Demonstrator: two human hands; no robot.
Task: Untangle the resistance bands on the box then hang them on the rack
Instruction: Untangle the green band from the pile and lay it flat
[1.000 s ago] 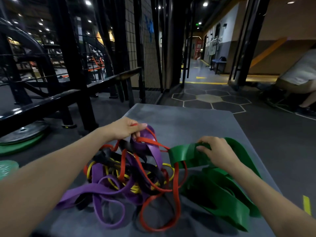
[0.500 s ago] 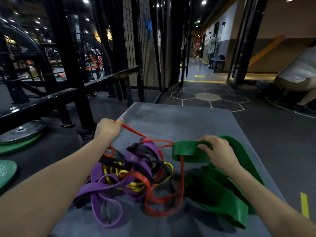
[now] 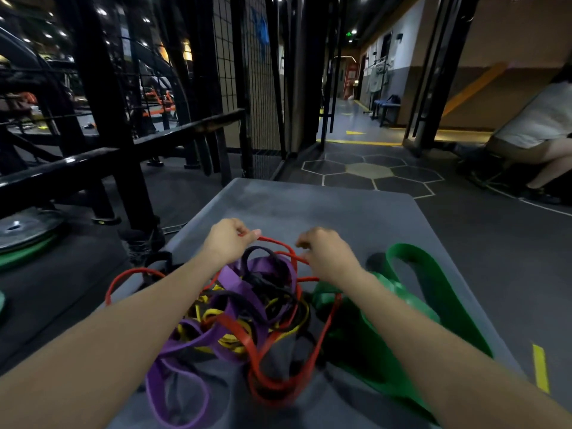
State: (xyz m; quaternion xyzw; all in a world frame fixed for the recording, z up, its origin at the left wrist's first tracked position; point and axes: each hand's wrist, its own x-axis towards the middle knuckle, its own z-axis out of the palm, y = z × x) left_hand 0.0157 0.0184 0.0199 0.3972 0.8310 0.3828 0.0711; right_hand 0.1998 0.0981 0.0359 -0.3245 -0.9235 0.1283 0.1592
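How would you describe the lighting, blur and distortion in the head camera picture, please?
Head view: dim indoor light, with bright ceiling spots flaring at upper left; wide-angle distortion bows the black rack and stretches both forearms at the lower edge; the red band and purple band nearest the camera are smeared; both hands, left hand and right hand, are fairly sharp.

Matt rubbery bands (image 3: 247,305), glossy metal rack (image 3: 102,125)

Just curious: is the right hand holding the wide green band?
No: the right hand pinches the red band; the green band lies free beside it.
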